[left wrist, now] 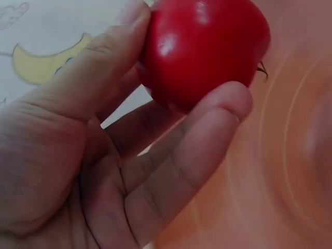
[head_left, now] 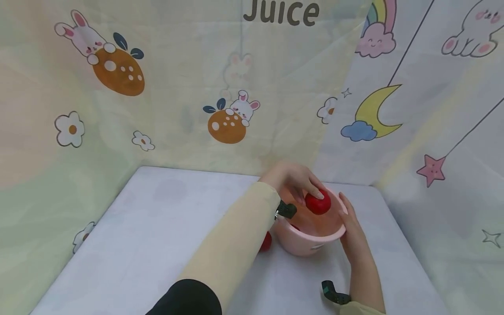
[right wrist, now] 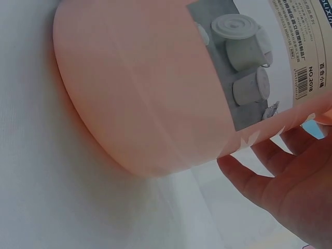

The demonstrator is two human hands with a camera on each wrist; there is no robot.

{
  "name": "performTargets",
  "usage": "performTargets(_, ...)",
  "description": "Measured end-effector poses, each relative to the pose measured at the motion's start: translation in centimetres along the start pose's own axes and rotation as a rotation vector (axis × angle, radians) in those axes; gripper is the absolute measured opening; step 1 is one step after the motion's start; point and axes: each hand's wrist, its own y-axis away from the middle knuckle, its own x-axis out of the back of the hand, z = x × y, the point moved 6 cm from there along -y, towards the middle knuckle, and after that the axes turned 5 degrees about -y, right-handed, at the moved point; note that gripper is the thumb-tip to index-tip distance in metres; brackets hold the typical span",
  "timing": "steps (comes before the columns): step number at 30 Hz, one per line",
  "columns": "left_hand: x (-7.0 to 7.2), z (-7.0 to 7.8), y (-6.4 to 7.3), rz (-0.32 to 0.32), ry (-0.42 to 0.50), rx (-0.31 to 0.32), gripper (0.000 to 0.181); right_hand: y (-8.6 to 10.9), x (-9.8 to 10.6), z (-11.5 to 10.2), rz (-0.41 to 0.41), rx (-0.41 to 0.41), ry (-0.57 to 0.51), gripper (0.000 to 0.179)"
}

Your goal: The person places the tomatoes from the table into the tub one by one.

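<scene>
Over the mouth of a pink plastic bucket (head_left: 301, 245), my left hand (head_left: 297, 181) pinches a glossy red apple (head_left: 318, 202) between thumb and fingers. A thin stem shows on the apple (left wrist: 207, 46) in the left wrist view, with the bucket's inside wall behind it. My right hand (head_left: 351, 227) holds the bucket's right rim, its fingers (right wrist: 244, 176) against the outer wall. Deep in the bucket a bit of another red thing (head_left: 294, 227) shows. A second red round thing (head_left: 265, 241) rests on the table left of the bucket, partly hidden by my left sleeve.
The white table (head_left: 157, 218) reaches back to a printed cloth backdrop (head_left: 177, 87) with cartoon rabbits and flowers. Dark straps with small devices sit at both wrists. A printed label (right wrist: 259, 57) is on the bucket's outer wall.
</scene>
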Motion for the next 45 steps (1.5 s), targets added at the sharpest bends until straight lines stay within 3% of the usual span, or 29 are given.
performTargets(5,-1.3,-0.7,-1.3,-0.028,0.038,0.098,0.035,0.1,-0.4,0.1,0.006,0.01,-0.001,0.068)
performTargets(9,-2.4,-1.6,-2.5,-0.078,0.092,0.138,0.035,-0.1,-0.7,0.2,0.008,0.021,0.005,0.067)
performTargets(14,-3.1,-2.6,-3.5,-0.069,0.111,0.17,0.045,-0.3,-0.8,0.1,0.005,0.026,-0.009,0.064)
performTargets(23,-3.8,-3.3,-4.3,-0.113,0.077,0.14,0.047,-0.2,-0.6,0.2,0.005,0.024,-0.02,0.062)
performTargets(31,-4.3,-3.5,-4.7,-0.126,0.252,0.085,0.037,-0.1,-0.4,0.2,0.013,0.012,-0.003,0.06)
performTargets(35,-4.2,-3.2,-4.8,-0.108,0.216,0.052,0.037,0.0,-0.2,0.1,0.022,0.016,0.006,0.06)
performTargets(40,-4.2,-2.6,-4.5,-0.092,0.246,0.041,0.033,0.0,0.0,0.2,0.022,0.023,0.011,0.059)
performTargets(45,-3.2,-1.2,-3.0,-0.038,0.115,-0.061,0.031,-0.1,0.0,0.3,0.015,0.007,0.002,0.061)
